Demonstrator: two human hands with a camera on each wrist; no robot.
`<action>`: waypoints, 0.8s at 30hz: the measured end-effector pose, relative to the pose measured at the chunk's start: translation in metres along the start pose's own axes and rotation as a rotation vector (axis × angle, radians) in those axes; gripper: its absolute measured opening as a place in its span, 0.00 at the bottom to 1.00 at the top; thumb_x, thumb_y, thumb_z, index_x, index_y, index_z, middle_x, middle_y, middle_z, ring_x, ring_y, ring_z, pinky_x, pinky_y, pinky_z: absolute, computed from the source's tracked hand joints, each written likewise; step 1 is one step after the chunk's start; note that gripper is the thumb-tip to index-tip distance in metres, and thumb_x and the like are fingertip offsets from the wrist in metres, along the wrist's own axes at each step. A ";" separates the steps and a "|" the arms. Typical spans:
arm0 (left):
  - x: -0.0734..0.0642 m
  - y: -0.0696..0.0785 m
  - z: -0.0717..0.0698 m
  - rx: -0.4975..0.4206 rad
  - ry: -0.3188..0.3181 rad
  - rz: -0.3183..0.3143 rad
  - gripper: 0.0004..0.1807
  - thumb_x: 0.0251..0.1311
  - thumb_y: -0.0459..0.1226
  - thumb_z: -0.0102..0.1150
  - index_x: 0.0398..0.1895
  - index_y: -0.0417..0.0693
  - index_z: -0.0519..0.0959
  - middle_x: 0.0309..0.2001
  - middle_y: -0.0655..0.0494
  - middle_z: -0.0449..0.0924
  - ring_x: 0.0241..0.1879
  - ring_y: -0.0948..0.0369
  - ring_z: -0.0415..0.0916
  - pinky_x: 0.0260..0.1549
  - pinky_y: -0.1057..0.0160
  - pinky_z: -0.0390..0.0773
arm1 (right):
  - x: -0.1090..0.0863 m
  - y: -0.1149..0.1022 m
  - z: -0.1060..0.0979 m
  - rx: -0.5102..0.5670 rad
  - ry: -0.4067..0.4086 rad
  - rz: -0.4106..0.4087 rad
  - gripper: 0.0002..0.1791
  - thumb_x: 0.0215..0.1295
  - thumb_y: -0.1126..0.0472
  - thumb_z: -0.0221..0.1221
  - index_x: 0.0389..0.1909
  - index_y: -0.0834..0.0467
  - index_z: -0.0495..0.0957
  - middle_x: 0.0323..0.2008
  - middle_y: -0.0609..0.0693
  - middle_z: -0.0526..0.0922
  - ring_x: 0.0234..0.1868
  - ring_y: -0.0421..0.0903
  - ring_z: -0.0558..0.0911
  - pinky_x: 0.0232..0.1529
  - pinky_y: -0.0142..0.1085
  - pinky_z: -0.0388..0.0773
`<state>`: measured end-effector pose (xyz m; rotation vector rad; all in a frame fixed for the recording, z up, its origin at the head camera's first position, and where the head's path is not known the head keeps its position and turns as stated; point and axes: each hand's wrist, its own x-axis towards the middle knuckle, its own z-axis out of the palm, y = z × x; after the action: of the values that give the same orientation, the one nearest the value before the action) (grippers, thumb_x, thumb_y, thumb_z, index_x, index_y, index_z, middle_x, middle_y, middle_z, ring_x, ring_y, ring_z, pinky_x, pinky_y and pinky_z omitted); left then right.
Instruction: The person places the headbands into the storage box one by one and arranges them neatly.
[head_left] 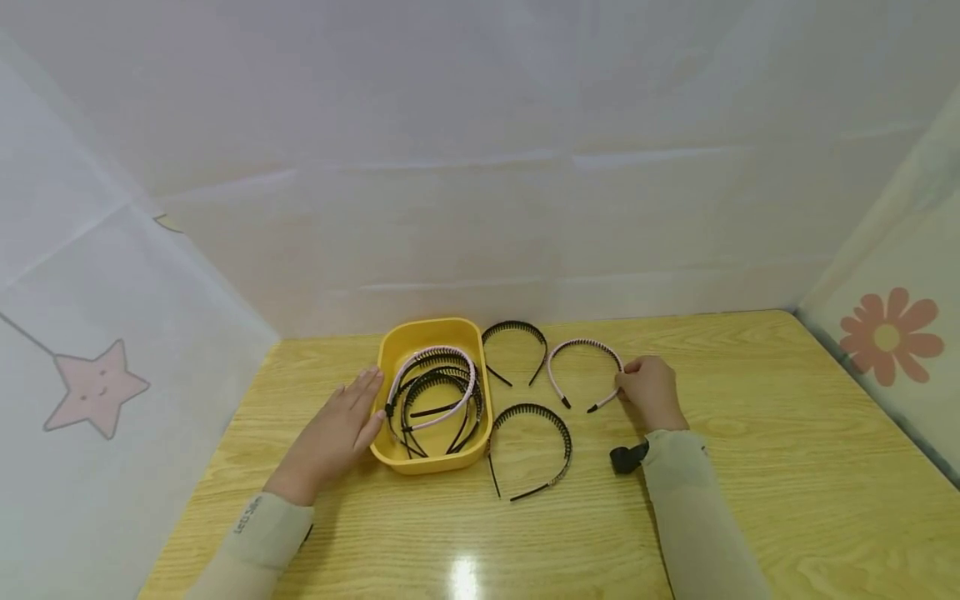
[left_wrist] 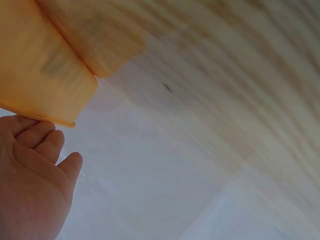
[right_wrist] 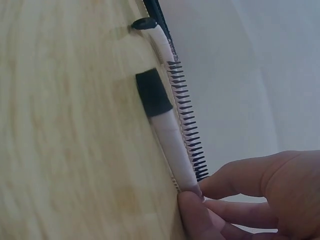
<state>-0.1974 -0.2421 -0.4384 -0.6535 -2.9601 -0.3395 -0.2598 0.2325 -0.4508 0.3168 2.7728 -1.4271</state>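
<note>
My right hand point(head_left: 649, 390) pinches one arm of a pink headband point(head_left: 551, 367) with black teeth and black tips, on the right of the table. In the right wrist view, thumb and fingers close on the pink headband point(right_wrist: 175, 145) near one black end. My left hand point(head_left: 337, 429) lies along the left side of a yellow basket point(head_left: 427, 467), fingers straight against its rim. The left wrist view has the fingertips at the rim of the basket point(left_wrist: 50, 75). Inside the basket are a pink headband point(head_left: 474, 375) and several black toothed headbands point(head_left: 408, 408), overlapping one another.
Two black headbands lie on the wooden table point(head_left: 420, 533) right of the basket: one at the back point(head_left: 517, 325), the other point(head_left: 566, 442) nearer the front. A pale sheet point(head_left: 480, 208) hangs behind the table, and printed sheets stand at both sides.
</note>
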 end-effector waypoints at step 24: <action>-0.001 0.002 -0.003 0.004 0.008 0.000 0.34 0.80 0.47 0.40 0.80 0.38 0.52 0.80 0.43 0.50 0.78 0.46 0.48 0.76 0.40 0.51 | -0.005 -0.002 -0.012 -0.119 -0.005 0.019 0.12 0.65 0.65 0.60 0.40 0.72 0.80 0.23 0.57 0.84 0.30 0.52 0.84 0.40 0.48 0.83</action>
<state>-0.1959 -0.2412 -0.4356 -0.6508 -2.9526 -0.3349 -0.2545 0.2397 -0.4415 0.3353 2.8273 -1.2502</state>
